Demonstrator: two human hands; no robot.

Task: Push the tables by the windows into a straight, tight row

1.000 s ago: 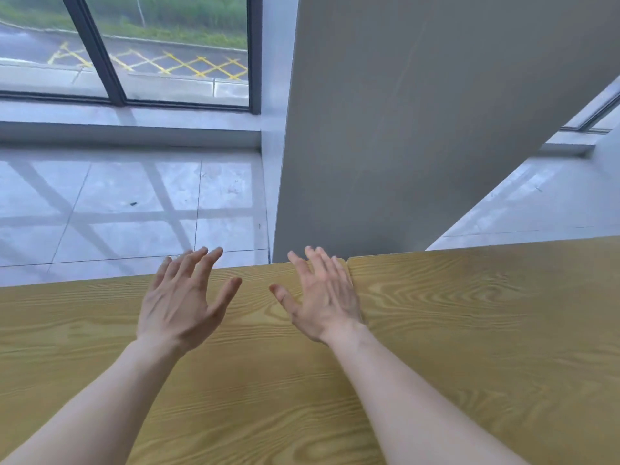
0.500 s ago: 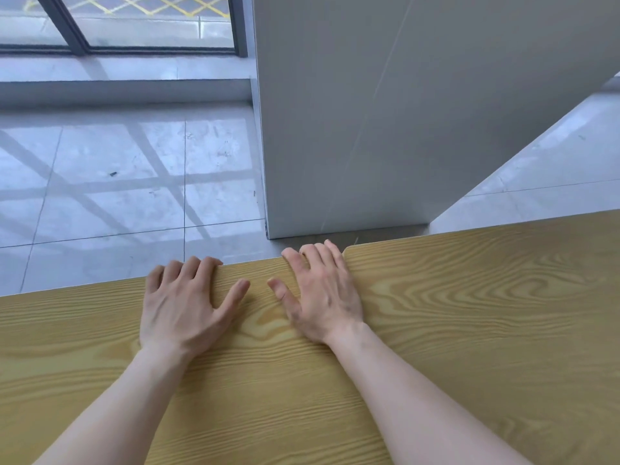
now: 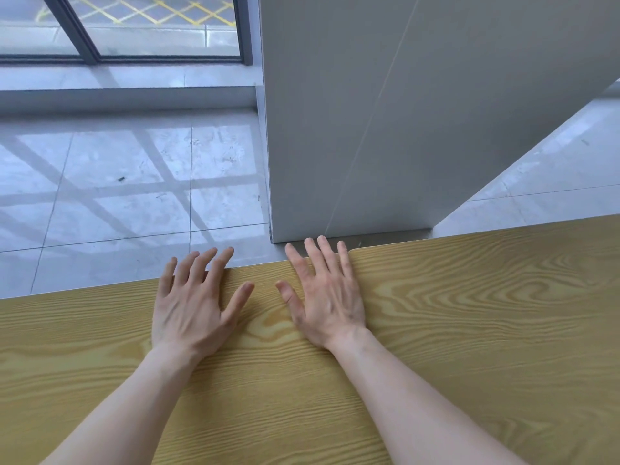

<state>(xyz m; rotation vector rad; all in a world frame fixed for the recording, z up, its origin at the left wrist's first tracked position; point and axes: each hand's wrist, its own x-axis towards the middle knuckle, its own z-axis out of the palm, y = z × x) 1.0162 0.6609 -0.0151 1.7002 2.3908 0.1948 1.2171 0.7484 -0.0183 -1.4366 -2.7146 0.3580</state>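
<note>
Two wood-grain tables fill the lower half of the view, a left table and a right table. They meet at a seam by the right table's rounded far corner; my right hand and forearm hide most of that seam. My left hand lies palm down on the left table, its fingers spread and reaching just past the far edge. My right hand lies flat beside the seam, with straight fingers also extending over the far edge. Neither hand holds anything.
A wide grey pillar stands on the floor just beyond the tables' far edge, near my right fingertips. Pale glossy floor tiles stretch to a low sill and dark-framed windows at the upper left.
Both hands' fingers, curled over the far edge half a second ago, have straightened and spread. The camera view has tilted slightly; the pillar's base sits closer to the table edge than a second ago.
</note>
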